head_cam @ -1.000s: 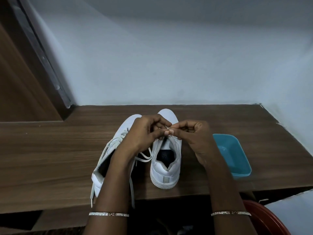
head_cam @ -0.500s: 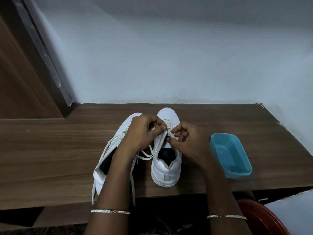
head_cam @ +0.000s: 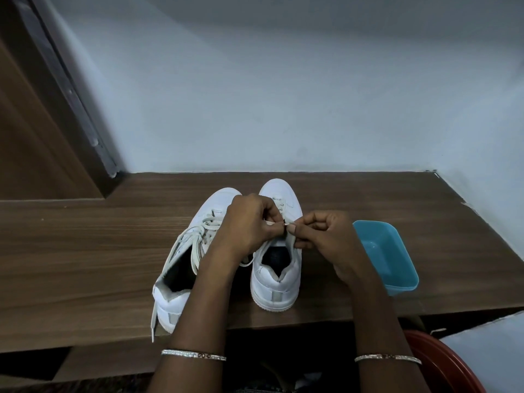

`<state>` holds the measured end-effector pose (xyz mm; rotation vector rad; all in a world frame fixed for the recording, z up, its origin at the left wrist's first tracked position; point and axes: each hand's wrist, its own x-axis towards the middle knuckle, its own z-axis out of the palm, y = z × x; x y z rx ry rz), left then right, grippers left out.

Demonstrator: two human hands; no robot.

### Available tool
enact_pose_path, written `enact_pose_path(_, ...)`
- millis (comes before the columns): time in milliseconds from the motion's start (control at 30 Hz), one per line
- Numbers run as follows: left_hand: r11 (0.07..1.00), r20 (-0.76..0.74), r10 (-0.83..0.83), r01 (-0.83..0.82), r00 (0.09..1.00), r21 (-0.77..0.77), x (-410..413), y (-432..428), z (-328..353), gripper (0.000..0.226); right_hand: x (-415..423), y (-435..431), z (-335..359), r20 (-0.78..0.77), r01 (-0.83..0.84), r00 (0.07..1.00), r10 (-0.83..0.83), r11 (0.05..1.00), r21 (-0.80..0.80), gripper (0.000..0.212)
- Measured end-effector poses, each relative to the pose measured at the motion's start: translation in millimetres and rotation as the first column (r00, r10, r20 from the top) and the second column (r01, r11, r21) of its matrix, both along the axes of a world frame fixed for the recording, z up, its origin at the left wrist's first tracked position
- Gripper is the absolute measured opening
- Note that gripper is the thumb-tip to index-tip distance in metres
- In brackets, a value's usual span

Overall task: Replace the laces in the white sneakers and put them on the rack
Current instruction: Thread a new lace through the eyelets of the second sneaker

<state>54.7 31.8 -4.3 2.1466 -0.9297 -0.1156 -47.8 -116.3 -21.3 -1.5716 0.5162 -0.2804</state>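
Note:
Two white sneakers stand side by side on the wooden shelf, toes pointing away from me. The left sneaker is loosely laced, and its lace ends hang over the shelf's front edge. The right sneaker has a lace in its front eyelets only. My left hand and my right hand meet over the right sneaker's tongue. Both pinch the lace tip between thumb and forefinger near an eyelet. My hands hide the middle eyelets.
A light-blue plastic tub sits on the shelf just right of my right hand. A white wall rises behind, and a wooden door frame stands at the left. A red round object lies below the shelf at the right.
Both hands have stayed over the right sneaker and shifted slightly nearer me along its tongue, fingertips still together on the lace. The sneakers and the tub have not moved.

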Motion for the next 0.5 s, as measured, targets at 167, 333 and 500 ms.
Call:
enact_pose_path(167,0.998,0.048,0.036,-0.038,0.998,0.042,-6.5,-8.9,-3.0,0.004,-1.5,-3.0,-3.0,-0.012,-0.019,1.0,0.019,1.0,0.01,0.013)
enact_pose_path(333,0.997,0.035,0.072,-0.073,0.997,0.022,-7.0,-11.1,-6.6,0.005,-2.1,-3.0,-3.6,-0.014,-0.026,1.0,0.026,1.0,0.011,0.012)
enact_pose_path(500,0.999,-0.038,0.031,-0.032,0.999,-0.022,-1.1,-6.4,-9.7,0.007,-2.8,-3.9,-3.1,-0.01,-0.011,1.0,0.012,0.996,0.087,0.013)
